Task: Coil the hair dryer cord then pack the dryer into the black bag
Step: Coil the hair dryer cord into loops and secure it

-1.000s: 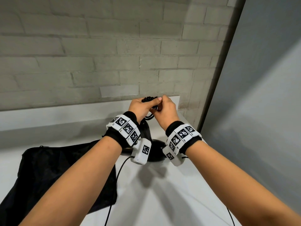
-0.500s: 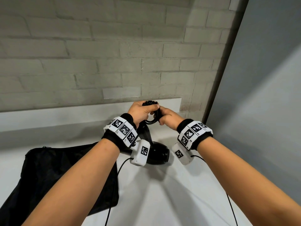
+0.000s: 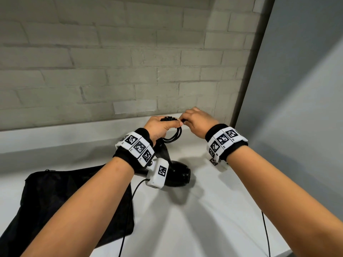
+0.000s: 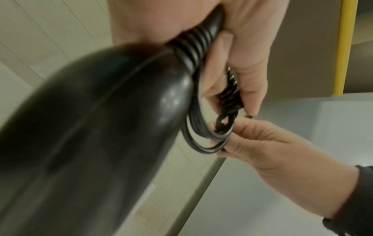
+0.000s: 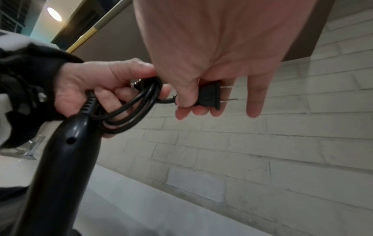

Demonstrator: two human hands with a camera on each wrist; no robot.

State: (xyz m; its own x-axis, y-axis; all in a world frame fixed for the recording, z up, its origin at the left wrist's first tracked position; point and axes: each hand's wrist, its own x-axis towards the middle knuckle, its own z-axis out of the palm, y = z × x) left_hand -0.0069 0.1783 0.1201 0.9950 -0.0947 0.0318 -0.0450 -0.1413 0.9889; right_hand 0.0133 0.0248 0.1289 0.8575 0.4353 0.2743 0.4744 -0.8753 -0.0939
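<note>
Surface: white counter (image 3: 194,219), grey brick wall behind.
Left hand (image 3: 159,127): I clamp looped glossy black cord (image 5: 129,111); springy.
Right hand (image 5: 201,71): I pinch rigid black two-prong plug (image 5: 210,95).

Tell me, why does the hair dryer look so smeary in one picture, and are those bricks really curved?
In the left wrist view the hair dryer sits very close to the lens and is blurred, while the cord loops look sharper. In the head view the wide lens bends the brick wall; soft shadows fall on the counter. In the right wrist view the plug is crisp.
</note>
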